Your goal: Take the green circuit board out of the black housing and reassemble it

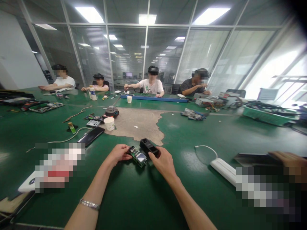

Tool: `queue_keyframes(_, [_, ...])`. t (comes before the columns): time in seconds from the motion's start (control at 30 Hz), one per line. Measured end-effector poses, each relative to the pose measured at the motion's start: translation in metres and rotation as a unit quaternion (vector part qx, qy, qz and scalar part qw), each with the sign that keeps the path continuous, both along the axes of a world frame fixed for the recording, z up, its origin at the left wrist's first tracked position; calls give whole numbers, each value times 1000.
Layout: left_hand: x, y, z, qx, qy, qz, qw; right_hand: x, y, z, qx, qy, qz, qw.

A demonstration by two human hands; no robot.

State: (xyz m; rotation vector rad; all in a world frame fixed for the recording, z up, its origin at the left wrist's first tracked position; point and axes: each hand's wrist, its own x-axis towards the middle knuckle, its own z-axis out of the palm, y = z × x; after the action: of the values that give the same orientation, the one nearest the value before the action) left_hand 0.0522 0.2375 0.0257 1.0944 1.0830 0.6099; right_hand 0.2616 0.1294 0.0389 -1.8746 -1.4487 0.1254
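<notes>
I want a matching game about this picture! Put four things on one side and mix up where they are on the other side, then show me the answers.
Things:
1. Circuit board
2. Cables
3. Silvery bracelet
4. Black casing

Places:
A. Around the left forearm
B. Held in the right hand
C. Held in the left hand
D. Piled in the green basket

Right pairs:
1-C
2-D
3-A
4-B

Green circuit board (137, 154), pale panel (142, 157) facing up, slanted; black casing (149, 146) just beside, separate.
</notes>
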Motion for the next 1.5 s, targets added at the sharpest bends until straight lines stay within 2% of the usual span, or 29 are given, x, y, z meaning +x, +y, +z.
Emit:
queue_keyframes(0.17, [-2, -1, 2, 12, 1, -4, 1000, -17, -6, 13, 72, 83, 48, 993])
queue_keyframes(0.3, [-4, 0, 2, 32, 23, 8, 999, -30, -10, 13, 71, 59, 79, 993])
queue_keyframes(0.57, [-6, 1, 4, 67, 59, 9, 996, -42, -10, 14, 64, -6, 88, 994])
queue_keyframes(0.7, [-6, 3, 4, 71, 86, 26, 993, -44, -11, 13, 43, -38, 88, 994])
queue_keyframes(0.87, [-7, 3, 4, 59, 82, 9, 995, -41, -13, 10, 4, -49, 99, 994])
queue_keyframes(1.1, [-5, 0, 9, 50, 66, 8, 997, -51, -19, 9, -3, -51, 101, 994])
queue_keyframes(1.23, [-7, 0, 9, 76, 47, 26, 996, -58, -23, 12, 0, -83, 90, 992])
queue_keyframes(1.5, [-7, 3, 2, 71, 66, -9, 995, -55, -25, 8, -65, -121, 72, 988])
